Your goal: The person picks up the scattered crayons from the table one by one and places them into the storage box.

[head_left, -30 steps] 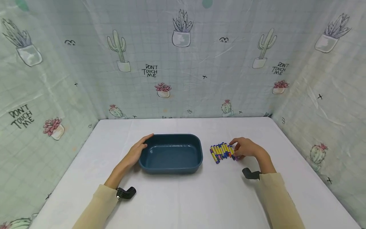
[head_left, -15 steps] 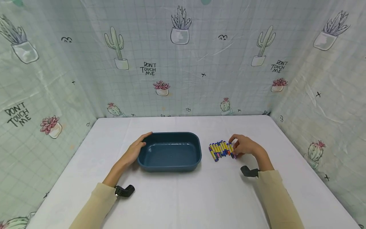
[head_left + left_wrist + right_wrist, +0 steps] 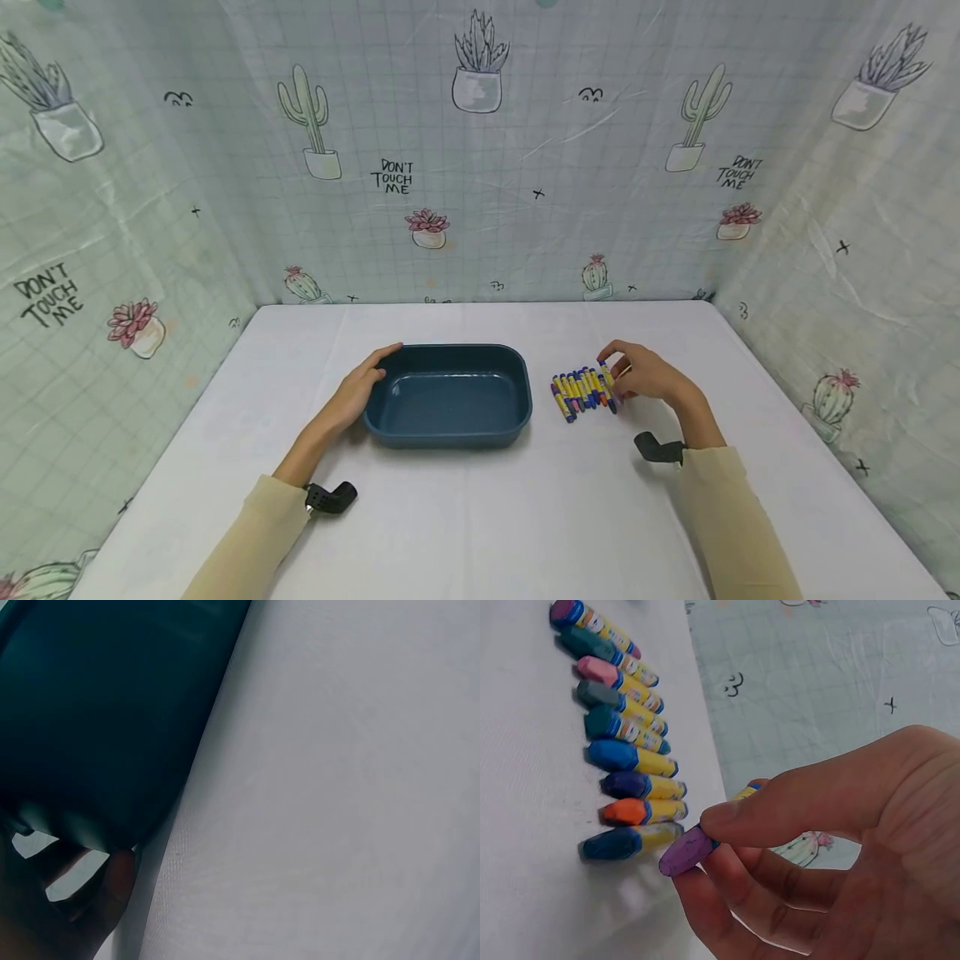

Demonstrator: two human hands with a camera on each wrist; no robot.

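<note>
A dark blue rectangular plastic box (image 3: 450, 440) stands on the table, its inside bare. My left hand (image 3: 351, 400) holds its left end, thumb over the rim and the other fingers along the outer wall. In the left wrist view bent fingers (image 3: 120, 877) touch the box's end. My right hand (image 3: 652, 373) pinches a purple crayon (image 3: 686, 851) between thumb and fingers, at the right end of a crayon row (image 3: 581, 389). The held crayon's yellow sleeve is mostly hidden by the thumb. Beside it lie a dark teal crayon (image 3: 615, 844) and an orange crayon (image 3: 626, 812).
The white table (image 3: 465, 517) reaches back to a cactus-printed cloth (image 3: 510, 167), which also hangs on both sides. Several crayons with yellow sleeves lie side by side, right of the box. A black wrist camera (image 3: 332, 498) sits on the left wrist, another wrist camera (image 3: 657, 447) on the right.
My right hand has drawn the purple crayon slightly up from the right end of the row. The left hand and the box stay in place; the head view shifts slightly.
</note>
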